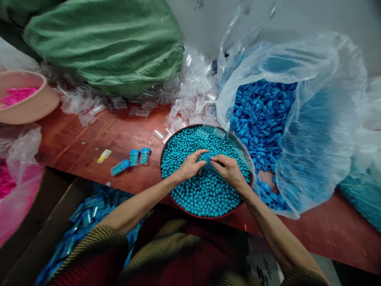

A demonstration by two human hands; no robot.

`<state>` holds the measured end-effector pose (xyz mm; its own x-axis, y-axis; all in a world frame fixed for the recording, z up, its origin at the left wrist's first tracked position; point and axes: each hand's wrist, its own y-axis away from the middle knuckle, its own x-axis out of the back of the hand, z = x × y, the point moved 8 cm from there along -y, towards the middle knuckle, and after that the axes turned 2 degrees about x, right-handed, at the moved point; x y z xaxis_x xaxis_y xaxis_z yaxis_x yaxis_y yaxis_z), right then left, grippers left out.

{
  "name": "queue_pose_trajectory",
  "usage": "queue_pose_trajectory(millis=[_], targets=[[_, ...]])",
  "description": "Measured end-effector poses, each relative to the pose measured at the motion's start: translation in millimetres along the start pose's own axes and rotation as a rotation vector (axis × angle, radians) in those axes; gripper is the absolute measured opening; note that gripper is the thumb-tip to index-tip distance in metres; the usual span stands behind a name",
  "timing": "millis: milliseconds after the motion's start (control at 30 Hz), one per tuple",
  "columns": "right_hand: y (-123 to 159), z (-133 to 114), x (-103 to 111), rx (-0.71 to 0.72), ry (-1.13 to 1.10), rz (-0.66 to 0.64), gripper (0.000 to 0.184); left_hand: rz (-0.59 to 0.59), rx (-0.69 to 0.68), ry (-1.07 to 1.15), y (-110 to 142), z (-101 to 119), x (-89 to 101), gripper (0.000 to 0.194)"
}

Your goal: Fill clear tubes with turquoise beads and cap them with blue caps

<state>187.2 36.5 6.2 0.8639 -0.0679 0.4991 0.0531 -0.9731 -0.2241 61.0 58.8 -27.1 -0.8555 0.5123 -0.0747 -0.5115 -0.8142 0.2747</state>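
Both hands meet above a round red-rimmed tub (205,217) full of small teal balls (205,194). In my left hand (190,165) is a small clear container, its thumb and fingers curled around it and hiding most of it. A blue cap (207,156) sits at the container's top, pinched by the fingertips of my right hand (229,169). Left of the tub, two capped containers (134,157) of teal balls stand upright, and a third container (120,167) lies on its side.
A plastic bag (315,139) spills blue caps (262,115) at the right. Clear empty containers (193,95) are heaped behind the tub, beside a green sack (107,43). A pink basin (29,107) stands far left. Filled containers (89,214) lie below the table edge.
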Motion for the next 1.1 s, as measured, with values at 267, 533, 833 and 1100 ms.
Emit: queue_pose_trajectory(millis=[267, 533, 833, 1100], targets=[[3.6, 11.8, 0.0, -0.129, -0.177, 0.021, 0.019, -0.095, 0.041, 0.006, 6.4, 8.3, -2.6, 0.059], [5.2, 6.7, 0.4, -0.121, -0.127, -0.014, 0.02, -0.063, 0.025, -0.019, 7.6, 6.4, -2.5, 0.059], [10.8, -3.5, -6.9, -0.04, -0.062, -0.001, 0.017, 0.028, -0.042, 0.013, 7.7, -4.3, -3.1, 0.042], [11.0, 1.9, -8.8, -0.211, -0.316, -0.203, 0.021, -0.07, 0.023, -0.056, 10.7, -4.4, 0.1, 0.038]])
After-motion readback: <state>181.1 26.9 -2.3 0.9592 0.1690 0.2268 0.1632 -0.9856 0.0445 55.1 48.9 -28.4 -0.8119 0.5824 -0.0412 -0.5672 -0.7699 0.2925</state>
